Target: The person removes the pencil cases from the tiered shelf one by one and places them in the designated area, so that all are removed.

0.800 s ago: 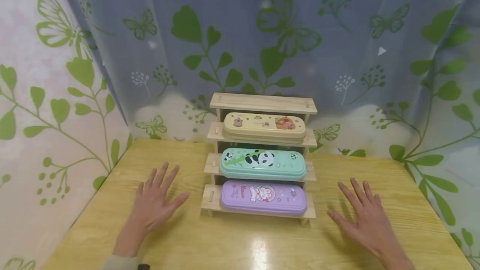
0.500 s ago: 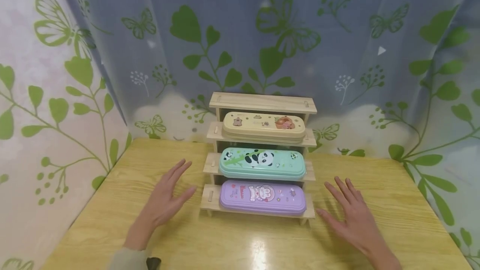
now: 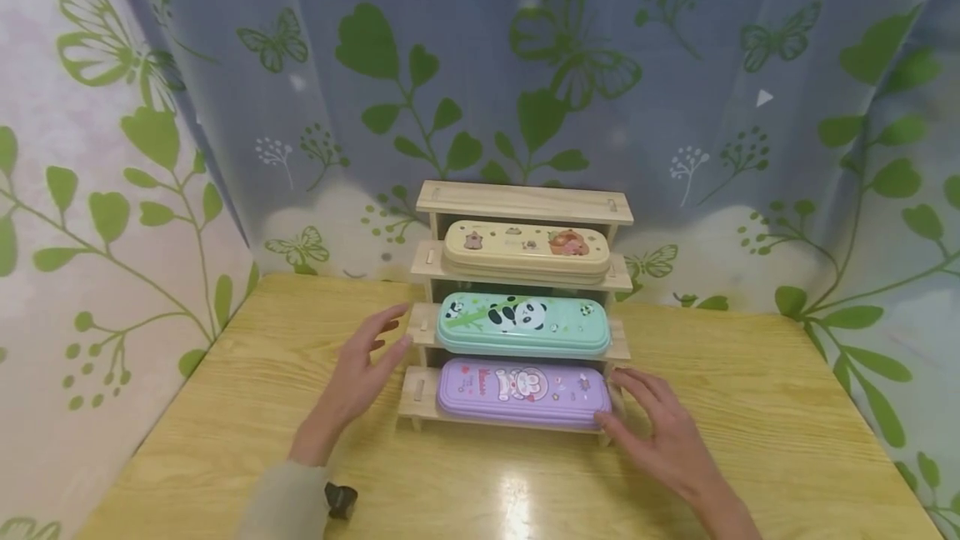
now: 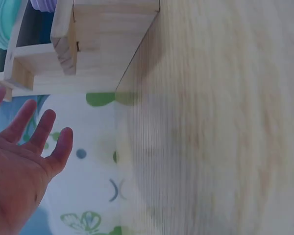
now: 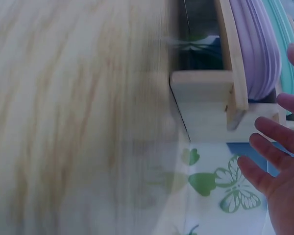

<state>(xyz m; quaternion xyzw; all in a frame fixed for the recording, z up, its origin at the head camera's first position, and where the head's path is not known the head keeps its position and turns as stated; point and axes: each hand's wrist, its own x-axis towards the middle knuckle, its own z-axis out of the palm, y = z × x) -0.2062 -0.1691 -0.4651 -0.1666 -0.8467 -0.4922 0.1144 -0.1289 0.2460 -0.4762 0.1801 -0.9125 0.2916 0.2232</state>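
A purple pencil case [image 3: 525, 392] with a rabbit picture lies on the lowest step of a wooden tiered rack [image 3: 525, 202]. Above it sit a mint panda pencil case [image 3: 491, 325] and a cream one [image 3: 517, 248], one per step. My left hand [image 3: 360, 377] hovers at the rack's left side, fingers loosely bent towards the mint case's end, holding nothing. At the right, my right hand [image 3: 667, 440] has its thumb tip at the purple case's front right corner and its fingers beside the lowest step. The right wrist view shows those fingers [image 5: 277, 129] spread near the case ends.
The rack stands on a wood-grain table [image 3: 360, 473], its top step bare. Behind it hangs a blue curtain [image 3: 480, 40] with green leaves and butterflies. A similar printed cloth [image 3: 90, 273] borders the left side. A black strap [image 3: 341, 500] shows at the left sleeve.
Both hands have moved inwards from the table's sides to the rack. The right hand has come up to the purple case's right end. The cases and rack stay in place.
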